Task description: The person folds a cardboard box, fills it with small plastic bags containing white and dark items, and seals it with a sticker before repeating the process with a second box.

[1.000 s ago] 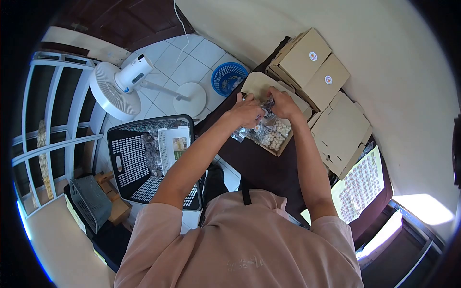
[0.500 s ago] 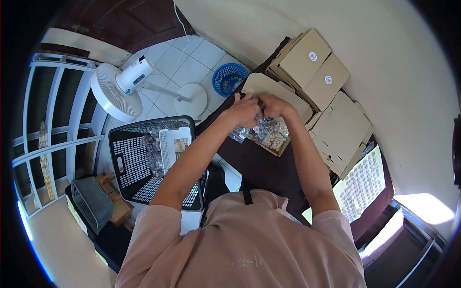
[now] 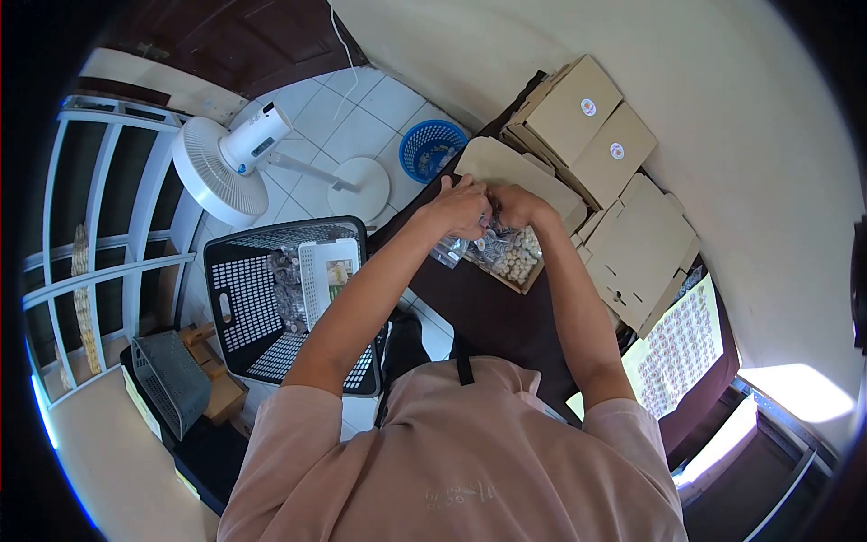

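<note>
An open cardboard box lies on the dark-covered table. Small pale rounded pieces fill its near end, and grey-and-clear packets lie beside them. My left hand is over the box's left side with its fingers curled; a clear plastic bag sticks out beneath it. My right hand is bent down into the box close to the left one, fingers closed. What the right fingertips hold, if anything, is hidden.
Flat cardboard boxes with round stickers are stacked at the right by the wall. A sticker sheet lies nearer. On the left are a large dark basket, a white fan and a blue basket.
My right hand has shifted very slightly toward the right inside the box. The left hand stays in nearly the same place.
</note>
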Demonstrator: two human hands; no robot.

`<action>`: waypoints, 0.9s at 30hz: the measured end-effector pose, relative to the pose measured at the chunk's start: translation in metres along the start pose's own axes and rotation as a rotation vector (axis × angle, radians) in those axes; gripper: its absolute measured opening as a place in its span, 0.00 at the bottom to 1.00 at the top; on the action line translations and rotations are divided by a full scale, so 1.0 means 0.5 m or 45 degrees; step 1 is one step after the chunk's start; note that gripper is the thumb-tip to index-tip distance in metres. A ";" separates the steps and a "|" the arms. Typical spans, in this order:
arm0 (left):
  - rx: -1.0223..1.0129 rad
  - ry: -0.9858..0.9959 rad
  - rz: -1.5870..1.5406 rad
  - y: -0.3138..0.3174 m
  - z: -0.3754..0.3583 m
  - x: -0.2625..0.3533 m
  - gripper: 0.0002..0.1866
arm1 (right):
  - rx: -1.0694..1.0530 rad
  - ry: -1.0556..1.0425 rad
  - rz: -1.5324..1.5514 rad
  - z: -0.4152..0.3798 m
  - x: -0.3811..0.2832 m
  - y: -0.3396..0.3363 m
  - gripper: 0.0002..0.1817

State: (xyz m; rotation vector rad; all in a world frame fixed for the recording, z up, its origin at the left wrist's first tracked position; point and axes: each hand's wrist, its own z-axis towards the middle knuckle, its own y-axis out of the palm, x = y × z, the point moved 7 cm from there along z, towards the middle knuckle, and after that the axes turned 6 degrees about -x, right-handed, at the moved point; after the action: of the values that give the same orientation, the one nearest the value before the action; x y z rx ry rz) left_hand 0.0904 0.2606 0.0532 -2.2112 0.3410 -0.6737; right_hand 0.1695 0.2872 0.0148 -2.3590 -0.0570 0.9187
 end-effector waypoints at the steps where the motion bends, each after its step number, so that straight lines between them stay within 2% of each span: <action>1: 0.008 -0.002 0.005 0.001 0.001 -0.001 0.10 | 0.038 0.044 0.010 -0.006 -0.005 -0.006 0.23; 5: 0.046 -0.035 0.037 0.014 0.007 -0.009 0.12 | 0.180 0.026 0.085 -0.003 0.000 0.005 0.26; 7: 0.006 -0.028 0.018 0.014 0.003 -0.009 0.13 | 0.459 0.097 0.019 -0.032 -0.005 -0.019 0.25; 9: -0.035 -0.025 0.000 0.020 -0.001 -0.011 0.14 | 0.436 0.154 -0.021 -0.051 -0.020 -0.018 0.24; 11: -0.095 -0.023 -0.021 0.027 0.002 -0.014 0.21 | 0.420 0.217 -0.060 -0.053 -0.017 -0.010 0.22; 14: 0.035 0.021 -0.136 0.019 -0.002 -0.018 0.22 | 0.447 0.092 -0.021 -0.043 -0.008 0.007 0.23; 16: 0.014 0.037 -0.199 0.012 -0.017 -0.023 0.25 | 0.633 0.049 0.225 -0.063 0.005 -0.012 0.20; 17: -0.008 0.054 -0.262 0.009 -0.025 -0.025 0.28 | 0.632 0.049 0.223 -0.071 0.010 -0.011 0.20; 19: 0.033 0.094 -0.273 0.004 -0.044 -0.029 0.29 | 0.906 0.070 0.162 -0.113 0.003 -0.034 0.15; 21: 0.075 0.135 -0.284 0.005 -0.058 -0.031 0.31 | 0.814 0.080 0.182 -0.133 -0.021 -0.024 0.14; 23: 0.244 0.238 -0.097 0.005 -0.064 -0.026 0.30 | 0.724 0.091 0.198 -0.145 -0.040 0.003 0.13; 24: 0.248 0.241 -0.095 0.013 -0.064 -0.031 0.30 | 0.681 0.090 0.193 -0.145 -0.042 0.026 0.13; 26: 0.590 0.301 -0.124 -0.005 -0.087 -0.034 0.30 | 0.655 0.080 0.154 -0.138 -0.037 0.066 0.14; 27: 0.591 0.304 -0.124 -0.003 -0.096 -0.028 0.30 | 0.657 0.082 0.152 -0.140 -0.041 0.077 0.14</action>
State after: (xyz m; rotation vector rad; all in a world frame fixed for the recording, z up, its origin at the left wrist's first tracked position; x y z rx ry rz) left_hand 0.0515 0.2384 0.0759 -1.7176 0.1727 -0.9673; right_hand 0.1915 0.2145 0.0467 -1.9208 0.3137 0.7967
